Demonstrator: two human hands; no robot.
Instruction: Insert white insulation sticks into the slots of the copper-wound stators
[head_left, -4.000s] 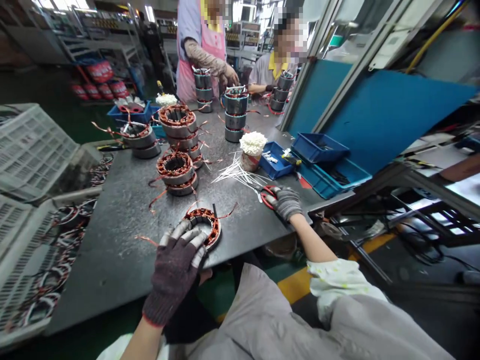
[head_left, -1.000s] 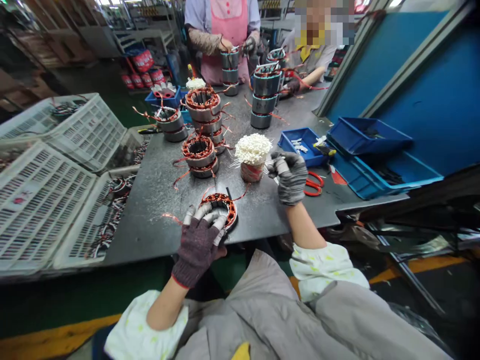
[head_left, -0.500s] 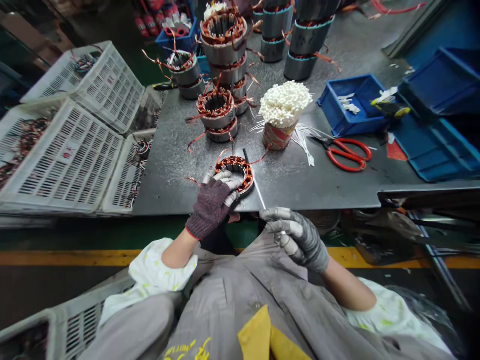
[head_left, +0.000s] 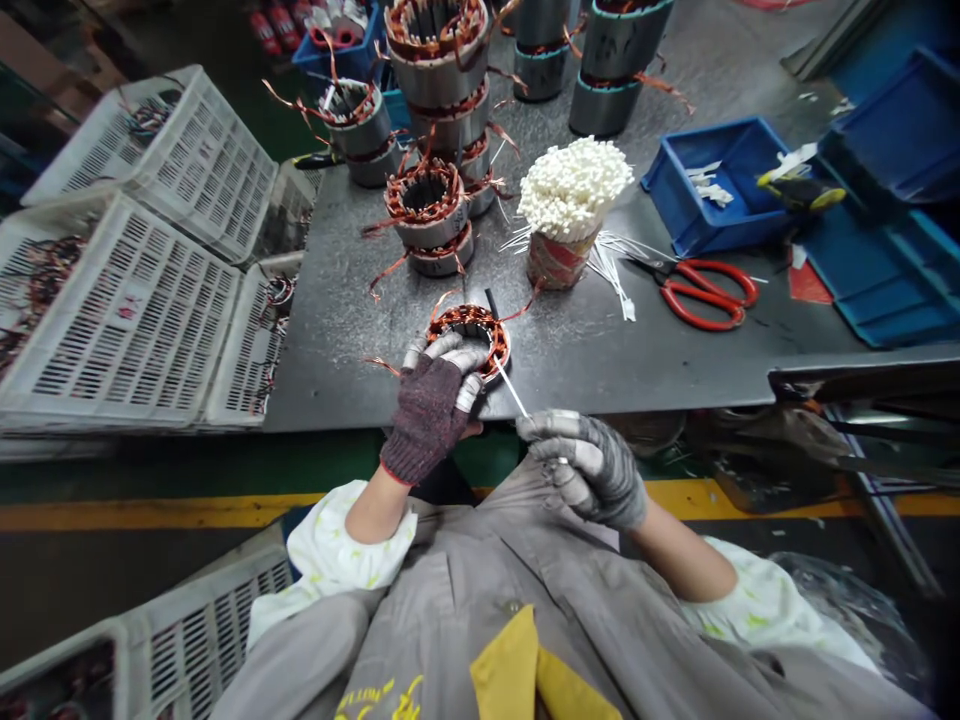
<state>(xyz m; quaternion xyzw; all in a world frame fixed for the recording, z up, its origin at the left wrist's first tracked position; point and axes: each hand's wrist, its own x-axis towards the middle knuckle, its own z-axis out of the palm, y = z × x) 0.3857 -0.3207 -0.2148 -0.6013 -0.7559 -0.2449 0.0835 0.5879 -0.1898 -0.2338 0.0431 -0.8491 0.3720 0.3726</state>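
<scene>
A motor stator (head_left: 504, 345) with copper windings lies near the table's front edge. My left hand (head_left: 431, 400), in a dark glove with pale fingertips, grips its near left side, fingers over the rim. My right hand (head_left: 589, 465), in a grey glove, pinches a white cable tie (head_left: 511, 388). The tie's far end touches the windings on the stator's right side; whether it passes through them I cannot tell. A short black stick (head_left: 491, 302) shows just behind the ring. Copper leads spread out from the stator on both sides.
Stacked stators (head_left: 439, 80) stand at the back. A can (head_left: 556, 262) holds many white cable ties (head_left: 574, 190), with loose ones beside it. Red-handled scissors (head_left: 709, 295) and blue bins (head_left: 712, 225) lie to the right. White crates (head_left: 161, 310) line the left side.
The cable tie's far end has moved from outside the stator's right rim onto its windings. My left hand stays on the ring. The view has shifted slightly.
</scene>
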